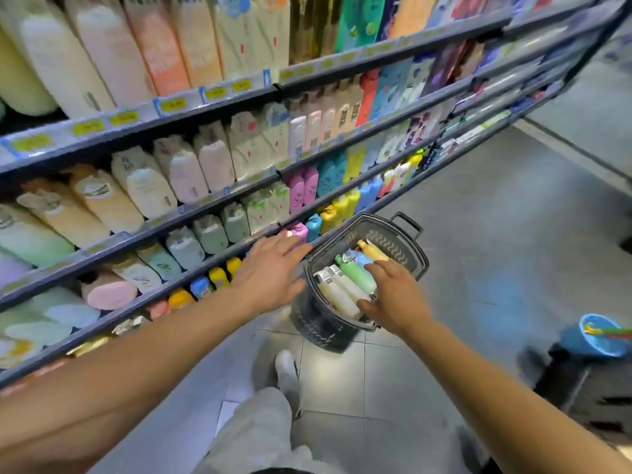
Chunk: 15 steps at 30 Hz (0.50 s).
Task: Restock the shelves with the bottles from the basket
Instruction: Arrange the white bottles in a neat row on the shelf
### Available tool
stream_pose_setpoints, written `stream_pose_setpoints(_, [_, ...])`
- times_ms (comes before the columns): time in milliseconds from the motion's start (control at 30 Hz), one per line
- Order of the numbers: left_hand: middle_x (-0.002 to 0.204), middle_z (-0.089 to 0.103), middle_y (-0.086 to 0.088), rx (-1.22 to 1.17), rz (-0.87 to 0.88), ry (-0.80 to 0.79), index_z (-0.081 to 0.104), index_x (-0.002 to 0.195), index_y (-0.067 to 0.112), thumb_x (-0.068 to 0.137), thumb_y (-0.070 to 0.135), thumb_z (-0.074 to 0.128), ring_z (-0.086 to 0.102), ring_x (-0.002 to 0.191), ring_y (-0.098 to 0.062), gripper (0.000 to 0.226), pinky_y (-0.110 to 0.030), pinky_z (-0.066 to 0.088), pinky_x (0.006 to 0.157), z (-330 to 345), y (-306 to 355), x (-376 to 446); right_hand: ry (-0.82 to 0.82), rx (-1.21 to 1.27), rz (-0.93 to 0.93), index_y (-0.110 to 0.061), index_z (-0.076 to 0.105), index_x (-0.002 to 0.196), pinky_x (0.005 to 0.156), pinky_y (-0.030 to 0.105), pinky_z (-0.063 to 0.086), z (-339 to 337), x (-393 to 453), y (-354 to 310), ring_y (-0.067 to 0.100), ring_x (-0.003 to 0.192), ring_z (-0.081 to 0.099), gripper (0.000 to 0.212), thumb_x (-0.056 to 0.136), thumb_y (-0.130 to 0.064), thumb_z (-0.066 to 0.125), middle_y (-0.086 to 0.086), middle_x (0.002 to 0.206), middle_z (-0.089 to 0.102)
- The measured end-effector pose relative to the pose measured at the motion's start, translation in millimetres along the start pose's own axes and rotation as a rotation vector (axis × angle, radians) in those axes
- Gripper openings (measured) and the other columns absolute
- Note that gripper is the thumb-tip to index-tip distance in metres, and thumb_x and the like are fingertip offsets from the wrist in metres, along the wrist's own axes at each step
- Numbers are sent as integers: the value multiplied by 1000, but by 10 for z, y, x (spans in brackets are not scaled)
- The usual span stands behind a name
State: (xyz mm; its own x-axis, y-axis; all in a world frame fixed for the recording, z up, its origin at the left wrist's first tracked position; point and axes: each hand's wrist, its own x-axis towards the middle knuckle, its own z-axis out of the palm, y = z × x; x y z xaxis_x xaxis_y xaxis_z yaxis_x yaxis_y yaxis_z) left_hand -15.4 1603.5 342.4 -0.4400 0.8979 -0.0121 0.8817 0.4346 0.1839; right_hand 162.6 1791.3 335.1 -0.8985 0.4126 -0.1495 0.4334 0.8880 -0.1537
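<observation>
A dark plastic basket (pixel 407 248) stands on the floor beside the shelves (pixel 219 206). Several bottles lie in it: cream ones (pixel 337 294), a green one (pixel 355 273), a blue one (pixel 360 257) and a yellow one (pixel 374 253). My right hand (pixel 393 299) reaches into the basket over the green and cream bottles, fingers curved above them; whether it grips one I cannot tell. My left hand (pixel 270 271) hovers with spread fingers left of the basket, in front of the lowest shelf, holding nothing.
The shelves on the left are packed with rows of bottles in many colours. A blue bucket (pixel 595 336) sits on a dark crate (pixel 581 388) at the right. My leg and white shoe (pixel 287 371) stand on the grey tiled floor.
</observation>
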Motion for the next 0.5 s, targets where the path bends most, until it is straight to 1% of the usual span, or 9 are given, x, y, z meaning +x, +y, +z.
stream_pose_setpoints(67, [158,34,-5,-14,10,-42,33,153,24,91,49,57,30,143,-28,71,-40,21,119,190,86,312,-46,9,43,-16,46,143,116,35,26,92,112,341,25,134,39,73,83,-50,68,5,143,49])
stream_pose_setpoints(233, [156,37,-8,-87,0,-124,38,152,21,91,43,60,34,142,-30,68,-42,24,118,668,165,1085,-139,69,110,-12,47,142,112,36,32,321,638,1066,28,131,44,73,82,-44,71,9,141,50])
stream_pose_setpoints(333, [160,30,-5,-98,-41,-191,32,154,24,93,44,56,29,145,-26,68,-41,21,119,935,142,1524,-225,110,131,-15,43,145,111,36,36,485,1003,1400,27,133,42,72,84,-46,68,6,143,47])
stream_pose_setpoints(367, [161,27,-4,-104,-56,-230,30,154,25,94,45,55,26,146,-24,69,-41,19,120,1021,134,1659,-250,122,132,-16,42,145,111,36,37,544,1105,1496,27,133,41,72,85,-46,67,6,144,46])
stream_pose_setpoints(433, [161,27,-4,-137,-93,-279,30,154,25,93,43,58,25,147,-24,70,-41,17,120,1166,131,1909,-301,144,125,-15,40,146,111,36,36,655,1292,1671,27,133,40,71,86,-45,65,6,145,44])
stream_pose_setpoints(500, [158,34,-8,-159,-104,-310,36,152,21,91,38,62,31,144,-27,69,-39,21,119,1281,142,2114,-346,149,109,-14,40,146,112,36,34,765,1466,1830,28,133,40,70,87,-43,64,8,146,43])
